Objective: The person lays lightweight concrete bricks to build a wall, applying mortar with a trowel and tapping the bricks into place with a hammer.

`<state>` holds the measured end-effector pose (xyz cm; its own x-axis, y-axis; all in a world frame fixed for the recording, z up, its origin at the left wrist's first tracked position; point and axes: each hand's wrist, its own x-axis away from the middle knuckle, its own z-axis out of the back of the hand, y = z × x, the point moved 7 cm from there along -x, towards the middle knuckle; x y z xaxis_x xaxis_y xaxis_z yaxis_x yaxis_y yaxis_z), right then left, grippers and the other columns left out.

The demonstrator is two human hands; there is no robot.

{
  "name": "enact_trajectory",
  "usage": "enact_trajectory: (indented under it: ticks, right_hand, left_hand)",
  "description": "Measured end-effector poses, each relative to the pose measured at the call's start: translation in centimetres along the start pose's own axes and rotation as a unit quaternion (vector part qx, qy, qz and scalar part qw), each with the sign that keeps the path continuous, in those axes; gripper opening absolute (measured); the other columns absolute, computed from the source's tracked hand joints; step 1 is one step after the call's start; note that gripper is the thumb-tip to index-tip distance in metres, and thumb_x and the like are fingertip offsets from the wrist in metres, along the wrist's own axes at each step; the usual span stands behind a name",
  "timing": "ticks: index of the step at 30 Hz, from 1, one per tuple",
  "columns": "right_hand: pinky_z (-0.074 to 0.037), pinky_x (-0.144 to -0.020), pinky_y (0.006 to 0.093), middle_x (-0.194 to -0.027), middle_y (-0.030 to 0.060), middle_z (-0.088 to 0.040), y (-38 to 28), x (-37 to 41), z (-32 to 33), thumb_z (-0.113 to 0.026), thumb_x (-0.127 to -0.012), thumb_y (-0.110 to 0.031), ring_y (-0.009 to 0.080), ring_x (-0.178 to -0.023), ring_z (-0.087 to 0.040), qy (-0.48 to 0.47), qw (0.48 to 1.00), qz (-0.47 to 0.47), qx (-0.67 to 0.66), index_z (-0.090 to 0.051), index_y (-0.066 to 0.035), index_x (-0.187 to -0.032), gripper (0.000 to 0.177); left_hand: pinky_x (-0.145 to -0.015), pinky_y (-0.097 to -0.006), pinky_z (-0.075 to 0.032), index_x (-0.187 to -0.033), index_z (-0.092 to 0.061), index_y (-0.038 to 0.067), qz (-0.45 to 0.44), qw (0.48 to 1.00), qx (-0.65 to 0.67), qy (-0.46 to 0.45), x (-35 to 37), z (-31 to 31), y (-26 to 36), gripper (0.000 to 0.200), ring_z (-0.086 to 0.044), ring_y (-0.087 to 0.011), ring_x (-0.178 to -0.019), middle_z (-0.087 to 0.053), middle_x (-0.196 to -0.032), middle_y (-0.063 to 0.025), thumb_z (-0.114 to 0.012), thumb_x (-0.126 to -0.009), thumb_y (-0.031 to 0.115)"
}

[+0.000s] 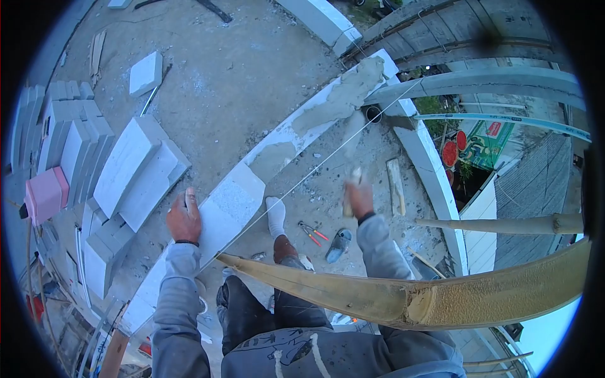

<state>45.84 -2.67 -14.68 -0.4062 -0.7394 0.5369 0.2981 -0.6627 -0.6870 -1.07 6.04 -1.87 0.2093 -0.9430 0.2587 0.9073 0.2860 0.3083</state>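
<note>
My left hand [184, 217] is over the near edge of a row of white lightweight blocks, its dusty fingers partly stretched and nothing visible in them. Close to it lies a block with a rough grey patch [233, 200]. Wet grey mortar [334, 107] is smeared along the wall top farther up. My right hand [360, 198] is curled and blurred to the right of the wall. A pale object shows at its fingers, too smeared to name. A taut string [315, 167] runs diagonally between my hands.
Stacked white blocks [126, 167] and a pink container [47, 194] stand left. A bamboo pole [353, 293] crosses close in front of me. Red-handled pliers [312, 233], a sandal [339, 246] and a wood strip [396, 186] lie on the floor. Another block wall [435, 183] edges a drop.
</note>
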Motion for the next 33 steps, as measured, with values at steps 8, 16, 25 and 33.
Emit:
enact_trajectory:
  ticks: [8,16,25,33]
  right_hand:
    - [-0.046,-0.037,0.0323,-0.066,0.006,-0.052,-3.2,-1.7,-2.5,-0.061,-0.078,-0.021,0.0187,-0.046,-0.056,-0.111,0.932,-0.149,-0.31,-0.048,-0.009,-0.097,0.026]
    - [-0.045,-0.076,0.0477,-0.09,0.0227,-0.061,-6.4,6.8,-7.8,-0.061,-0.075,-0.029,0.0405,-0.083,-0.059,-0.146,0.965,0.042,0.216,-0.047,-0.003,-0.107,0.044]
    - [-0.045,-0.081,0.0474,-0.095,0.0222,-0.062,-15.0,-11.4,4.7,-0.059,-0.075,-0.029,0.0393,-0.091,-0.058,0.085,0.934,0.078,0.338,-0.052,-0.003,-0.1,0.037]
    - [-0.044,-0.085,0.0433,-0.103,0.0269,-0.059,-21.1,-17.8,7.3,-0.056,-0.072,-0.029,0.0398,-0.096,-0.057,0.004,0.883,0.126,0.452,-0.062,0.004,-0.095,0.041]
  left_hand:
    - [-0.071,-0.0449,-0.046,-0.095,-0.062,0.004,0.014,1.0,0.022,-0.017,0.1,0.2,0.4,0.044,-0.059,-0.0395,-0.081,-0.063,-0.088,-0.0216,-0.038,-0.092,0.041]
    - [-0.07,-0.0457,-0.046,-0.094,-0.063,0.003,0.016,1.0,0.011,-0.017,0.0,0.2,0.0,0.044,-0.06,-0.0399,-0.078,-0.063,-0.085,-0.0221,-0.04,-0.092,0.04]
    - [-0.067,-0.0454,-0.045,-0.09,-0.062,0.003,0.011,0.999,0.031,-0.007,-0.1,-0.2,-0.2,0.043,-0.059,-0.0393,-0.075,-0.062,-0.083,-0.022,-0.04,-0.092,0.04]
    - [-0.064,-0.0452,-0.043,-0.081,-0.057,0.004,0.005,0.999,0.044,-0.006,-0.1,0.1,0.2,0.042,-0.058,-0.0387,-0.073,-0.059,-0.076,-0.0203,-0.038,-0.093,0.04]
